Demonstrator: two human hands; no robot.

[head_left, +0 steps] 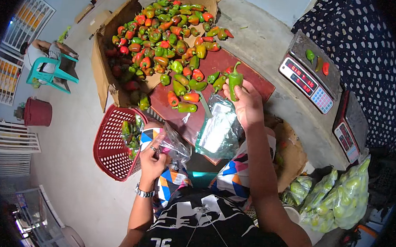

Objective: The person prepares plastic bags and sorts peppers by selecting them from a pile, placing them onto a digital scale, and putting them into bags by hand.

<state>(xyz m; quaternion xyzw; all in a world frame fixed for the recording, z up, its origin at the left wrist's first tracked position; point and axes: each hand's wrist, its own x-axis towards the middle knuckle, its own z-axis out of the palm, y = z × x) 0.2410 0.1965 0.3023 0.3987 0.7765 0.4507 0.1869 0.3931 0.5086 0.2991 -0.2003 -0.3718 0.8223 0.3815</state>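
My right hand [248,101] is closed on a green pepper [235,80], held upright by its lower part above the red board. In my left hand [152,159] is a clear plastic bag [175,145], gripped near my left knee. A stack of clear plastic bags [220,129] lies on the red board [254,73] between my knees. Several loose peppers [179,87] rest on the board's left part. Behind them a big heap of red and green peppers [162,36] fills an opened cardboard box [103,69].
A red perforated basket [109,150] with peppers stands by my left leg. On the right, a digital scale [305,82] carries three peppers, and a second scale [350,127] sits beside it. Filled plastic bags [337,198] lie lower right. A person [45,53] sits on a green chair [42,68] at far left.
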